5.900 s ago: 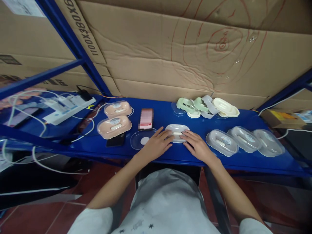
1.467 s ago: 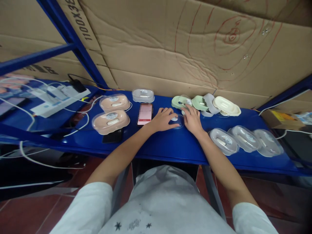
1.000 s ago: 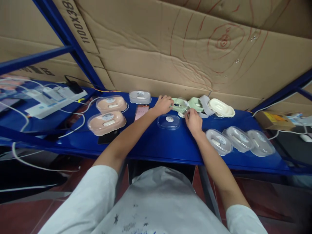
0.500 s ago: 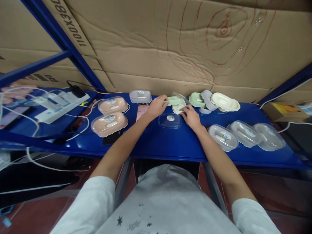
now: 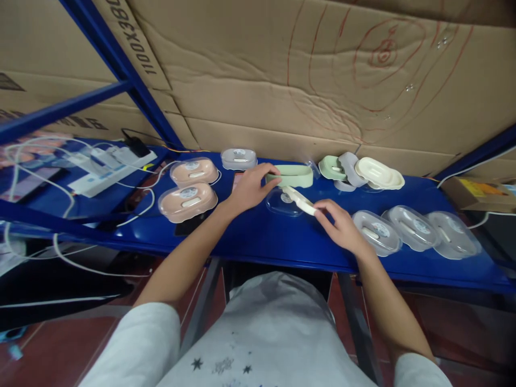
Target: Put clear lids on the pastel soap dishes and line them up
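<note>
My right hand (image 5: 336, 220) pinches the end of a cream-coloured tray piece (image 5: 300, 201), which is tilted over a clear lid (image 5: 278, 203) with a round label. Beside the left end of a light green tray (image 5: 296, 176), my left hand (image 5: 255, 185) has its fingers apart, with thumb and fingertips close to the tray's edge. The green tray lies behind the clear lid. A pink-screened phone (image 5: 237, 180) is partly hidden behind my left hand.
Two pink boxes (image 5: 188, 202) with clear lids sit at left, a grey one (image 5: 238, 159) behind. Several lidded grey boxes (image 5: 377, 232) stand at right. Green, grey and cream trays (image 5: 379, 173) lie at back right. A power strip (image 5: 108, 177) with cables is far left.
My right hand has moved right and toward me with the cream piece. My left hand has opened beside the green tray, which now lies lower and fully outlined. The view has shifted slightly.
</note>
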The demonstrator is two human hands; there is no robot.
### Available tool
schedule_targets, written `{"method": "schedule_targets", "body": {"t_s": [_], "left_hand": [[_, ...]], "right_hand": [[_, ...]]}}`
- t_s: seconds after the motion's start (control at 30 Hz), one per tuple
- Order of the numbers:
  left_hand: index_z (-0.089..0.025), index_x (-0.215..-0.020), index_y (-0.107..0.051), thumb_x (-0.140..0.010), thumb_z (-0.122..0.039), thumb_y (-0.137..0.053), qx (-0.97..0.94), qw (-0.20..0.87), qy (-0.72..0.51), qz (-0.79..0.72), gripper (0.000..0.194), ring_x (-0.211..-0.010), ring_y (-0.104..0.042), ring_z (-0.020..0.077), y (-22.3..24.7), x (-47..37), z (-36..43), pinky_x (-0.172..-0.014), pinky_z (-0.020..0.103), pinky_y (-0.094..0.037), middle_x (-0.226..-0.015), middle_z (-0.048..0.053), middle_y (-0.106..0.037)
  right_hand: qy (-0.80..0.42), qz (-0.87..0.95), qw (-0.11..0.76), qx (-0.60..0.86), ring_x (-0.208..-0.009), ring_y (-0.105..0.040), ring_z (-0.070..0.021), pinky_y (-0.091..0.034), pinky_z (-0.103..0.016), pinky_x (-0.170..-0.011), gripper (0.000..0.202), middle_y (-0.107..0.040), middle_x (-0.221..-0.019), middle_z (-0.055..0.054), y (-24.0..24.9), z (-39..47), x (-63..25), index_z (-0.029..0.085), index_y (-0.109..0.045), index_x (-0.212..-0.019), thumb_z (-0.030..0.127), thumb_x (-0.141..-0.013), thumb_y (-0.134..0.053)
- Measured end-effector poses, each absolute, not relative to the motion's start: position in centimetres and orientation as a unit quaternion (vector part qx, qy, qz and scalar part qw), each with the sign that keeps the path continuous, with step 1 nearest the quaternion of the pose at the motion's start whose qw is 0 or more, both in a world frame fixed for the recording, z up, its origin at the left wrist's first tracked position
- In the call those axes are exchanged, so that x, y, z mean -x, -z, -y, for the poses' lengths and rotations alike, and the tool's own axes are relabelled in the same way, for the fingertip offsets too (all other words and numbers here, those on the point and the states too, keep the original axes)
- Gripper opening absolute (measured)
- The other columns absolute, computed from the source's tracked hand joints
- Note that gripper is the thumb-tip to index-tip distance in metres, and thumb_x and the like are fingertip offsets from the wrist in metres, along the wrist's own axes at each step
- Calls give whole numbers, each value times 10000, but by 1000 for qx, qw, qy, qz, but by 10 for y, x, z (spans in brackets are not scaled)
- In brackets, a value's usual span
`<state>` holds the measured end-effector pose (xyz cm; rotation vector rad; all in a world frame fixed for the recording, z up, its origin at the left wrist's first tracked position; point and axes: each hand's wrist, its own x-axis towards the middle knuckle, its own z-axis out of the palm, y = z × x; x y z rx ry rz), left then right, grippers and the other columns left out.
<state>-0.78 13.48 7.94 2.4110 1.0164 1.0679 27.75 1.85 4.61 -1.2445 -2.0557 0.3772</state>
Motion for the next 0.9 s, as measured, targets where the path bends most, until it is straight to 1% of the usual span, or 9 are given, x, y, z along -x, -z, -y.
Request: {"method": "schedule_targets", "body": {"t_s": [0.07, 0.13, 0.33, 0.43, 0.5, 0.6, 0.7, 0.8, 0.9], "left_hand": [[-210, -1113, -664, -1057, -301, -609, -852, 151, -375, -332, 120, -1095, -714, 215, -68, 19, -106, -1030, 389, -559, -1145, 61, -754], [-231, -1160, -655, -1083, -317, -577, -855, 146, -376, -325, 139, -1211, -697, 230, -54, 28, -79, -1100, 430, -551, -1246, 82, -732], [-253, -1243, -646, -1068, -229, -618, -871, 159, -386, -259, 178, -1312, -667, 237, -16, 48, -21, -1137, 469, -581, -1228, 94, -720], [-251, -1260, -640, -1054, -192, -635, -869, 157, -393, -259, 215, -1318, -663, 241, -4, 53, -10, -1139, 478, -584, -1221, 98, -715], [-253, -1270, -640, -1056, -193, -628, -863, 160, -394, -272, 223, -1311, -668, 243, 0, 54, -7, -1136, 481, -587, -1239, 101, -710], [-260, -1271, -642, -1063, -201, -610, -855, 171, -393, -292, 219, -1309, -671, 240, 3, 52, -8, -1141, 472, -586, -1254, 98, -706], [-252, -1261, -638, -1067, -209, -605, -862, 179, -382, -282, 201, -1338, -653, 237, 1, 46, -9, -1166, 457, -566, -1253, 99, -703], [-246, -1259, -638, -1071, -217, -603, -877, 170, -357, -274, 194, -1320, -658, 234, 0, 41, -8, -1151, 446, -568, -1255, 101, -707], [-249, -1272, -643, -1053, -269, -653, -890, 137, -337, -274, 220, -1287, -668, 258, 0, 40, -6, -1116, 479, -577, -1247, 102, -715]], "right_hand": [[-126, 809, 340, 462, -1123, -684, -261, -550, -449, -1007, 188, -732, -1177, -89, -41, 8, -275, 263, -645, -1210, 342, -1097, -516], [-120, 827, 326, 443, -1154, -680, -272, -555, -471, -1015, 189, -735, -1210, -93, -34, 29, -271, 276, -641, -1236, 286, -1081, -534], [-130, 856, 302, 400, -1106, -694, -263, -590, -470, -986, 215, -742, -1203, -87, -17, 53, -264, 273, -645, -1223, 229, -1027, -567], [-133, 862, 277, 404, -1160, -683, -278, -590, -487, -1019, 212, -731, -1258, -99, -13, 51, -263, 260, -637, -1212, 292, -1003, -654], [-122, 860, 265, 418, -1244, -666, -305, -574, -523, -1067, 273, -713, -1314, -116, -9, 49, -263, 257, -635, -1228, 362, -988, -712], [-94, 838, 286, 456, -1366, -618, -324, -548, -562, -1119, 306, -647, -1433, -147, -1, 48, -267, 275, -617, -1312, 364, -1024, -665], [-88, 809, 321, 484, -1507, -500, -334, -496, -596, -1187, 488, -513, -1601, -172, 2, 51, -269, 305, -500, -1504, 360, -1038, -637], [-77, 831, 285, 471, -1589, -383, -361, -407, -652, -1250, 658, -393, -1712, -150, 0, 52, -265, 336, -419, -1604, 431, -1012, -690], [-59, 860, 239, 446, -1575, -418, -322, -361, -643, -1282, 501, -473, -1677, -99, -2, 51, -259, 342, -514, -1545, 379, -1058, -626]]}}
